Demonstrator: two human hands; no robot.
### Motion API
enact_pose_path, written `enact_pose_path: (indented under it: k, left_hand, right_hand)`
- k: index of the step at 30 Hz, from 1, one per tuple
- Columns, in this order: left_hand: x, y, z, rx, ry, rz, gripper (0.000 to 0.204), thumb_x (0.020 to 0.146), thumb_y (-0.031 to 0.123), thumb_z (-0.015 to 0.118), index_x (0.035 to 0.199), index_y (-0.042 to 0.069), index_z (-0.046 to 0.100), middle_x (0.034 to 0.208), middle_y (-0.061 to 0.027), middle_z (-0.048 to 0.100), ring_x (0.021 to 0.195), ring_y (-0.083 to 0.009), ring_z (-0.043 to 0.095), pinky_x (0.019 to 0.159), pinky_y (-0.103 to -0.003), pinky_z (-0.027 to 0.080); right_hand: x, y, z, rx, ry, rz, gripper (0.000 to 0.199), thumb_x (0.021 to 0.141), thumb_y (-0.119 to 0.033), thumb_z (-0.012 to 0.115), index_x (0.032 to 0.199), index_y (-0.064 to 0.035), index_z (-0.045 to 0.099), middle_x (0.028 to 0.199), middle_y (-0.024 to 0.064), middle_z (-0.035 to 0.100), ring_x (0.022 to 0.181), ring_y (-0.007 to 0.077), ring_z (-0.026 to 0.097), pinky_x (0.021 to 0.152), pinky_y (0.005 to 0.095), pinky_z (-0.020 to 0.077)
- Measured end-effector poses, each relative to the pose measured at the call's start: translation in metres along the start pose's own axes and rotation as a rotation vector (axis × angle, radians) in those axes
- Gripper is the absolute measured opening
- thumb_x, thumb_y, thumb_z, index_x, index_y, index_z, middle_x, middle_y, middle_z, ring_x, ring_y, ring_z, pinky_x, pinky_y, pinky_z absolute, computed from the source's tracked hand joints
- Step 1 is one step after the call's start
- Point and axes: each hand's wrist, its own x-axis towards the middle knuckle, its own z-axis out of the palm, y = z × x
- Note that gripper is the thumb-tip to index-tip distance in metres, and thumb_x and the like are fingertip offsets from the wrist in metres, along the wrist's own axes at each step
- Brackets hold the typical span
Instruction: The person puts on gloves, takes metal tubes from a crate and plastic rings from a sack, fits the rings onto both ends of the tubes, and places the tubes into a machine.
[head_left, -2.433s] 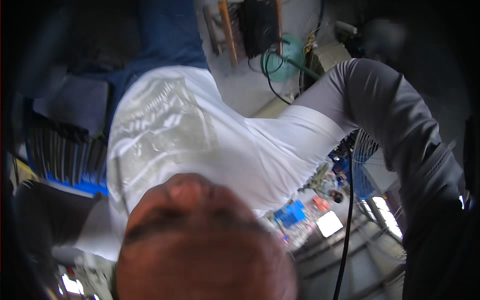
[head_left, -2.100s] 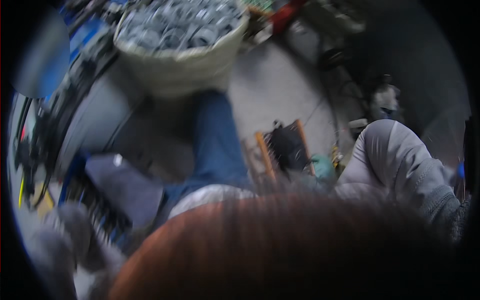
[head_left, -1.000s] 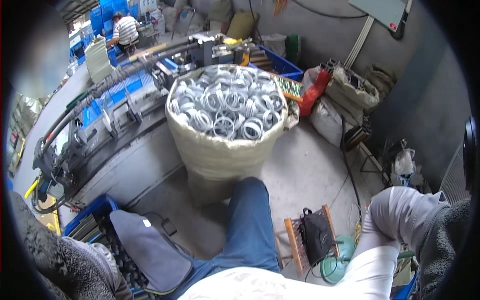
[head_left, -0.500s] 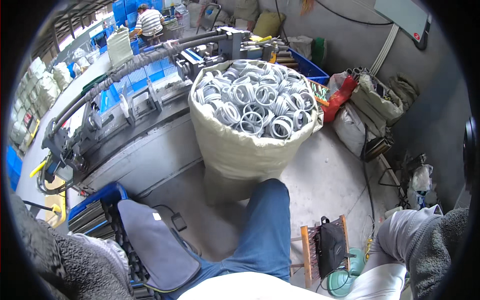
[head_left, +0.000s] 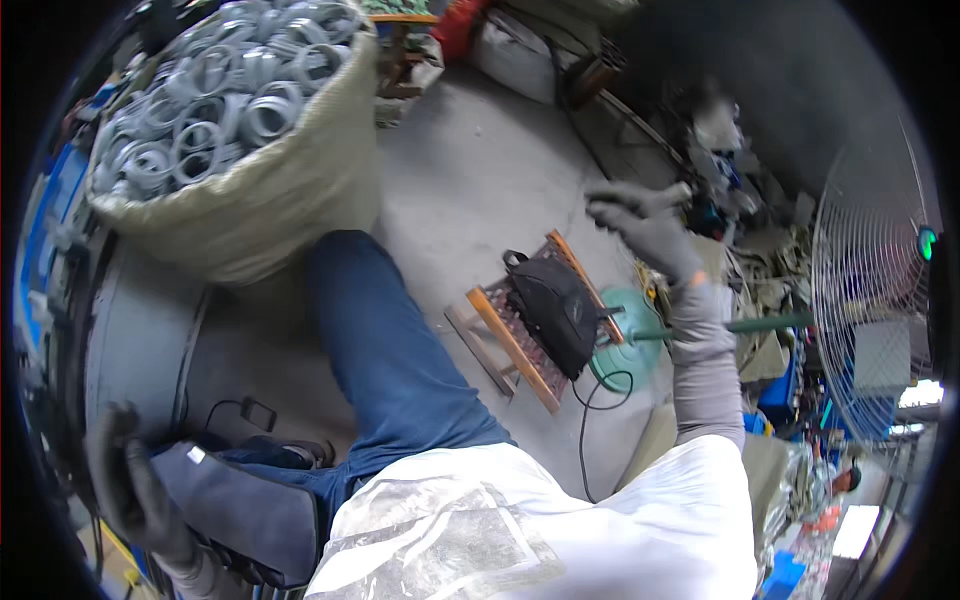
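Swung right since before | my right hand (head_left: 645,225) fingers loose, raised above stool (head_left: 525,322) | left hand (head_left: 135,490) spread on seat cushion (head_left: 245,505) | bare floor (head_left: 470,180) between.

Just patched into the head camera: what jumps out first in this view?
A big sack heaped with grey metal rings fills the upper left. At centre, a black bag lies on a small wooden stool on the concrete floor, with a large wire-guarded fan at the right edge. The gloved right hand is raised mid-air, holding nothing; the gloved left hand is low by a grey cushion.

A workshop: sack of metal rings (head_left: 215,95), concrete floor (head_left: 480,190), standing fan (head_left: 870,300).
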Motion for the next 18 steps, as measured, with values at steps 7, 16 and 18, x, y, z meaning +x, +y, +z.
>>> enact_pose_path:
  k: [7, 16, 18]
  left_hand:
    - [-0.04, -0.029, 0.057, -0.106, -0.327, -0.262, 0.032, 0.099, -0.006, 0.057, 0.129, -0.008, 0.066, 0.12, -0.0133, 0.068, 0.106, -0.0192, 0.063, 0.089, -0.03, 0.05]
    - [-0.022, -0.021, 0.076, -0.185, -0.433, -0.158, 0.032, 0.097, -0.005, 0.059, 0.128, -0.007, 0.067, 0.117, -0.0168, 0.07, 0.106, -0.0242, 0.067, 0.095, -0.034, 0.053]
    - [-0.024, -0.022, 0.077, -0.177, -0.432, -0.129, 0.032, 0.096, -0.005, 0.06, 0.127, -0.007, 0.067, 0.117, -0.0175, 0.07, 0.106, -0.0255, 0.068, 0.095, -0.035, 0.053]
  right_hand:
    - [-0.121, 0.169, 0.058, -0.022, -0.675, 0.642, 0.048, 0.093, -0.042, 0.08, 0.123, -0.0052, 0.078, 0.116, 0.0089, 0.078, 0.1, 0.0202, 0.071, 0.089, 0.0345, 0.0563]
    - [-0.242, 0.178, 0.135, -0.786, -0.906, 0.44, 0.095, 0.084, -0.058, 0.079, 0.157, -0.006, 0.047, 0.144, 0.0194, 0.063, 0.124, 0.0419, 0.065, 0.105, 0.0478, 0.052]
    - [-0.27, 0.209, 0.153, -0.913, -0.873, 0.409, 0.104, 0.087, -0.062, 0.072, 0.166, -0.008, 0.032, 0.149, 0.0198, 0.059, 0.131, 0.0473, 0.06, 0.112, 0.0546, 0.0475]
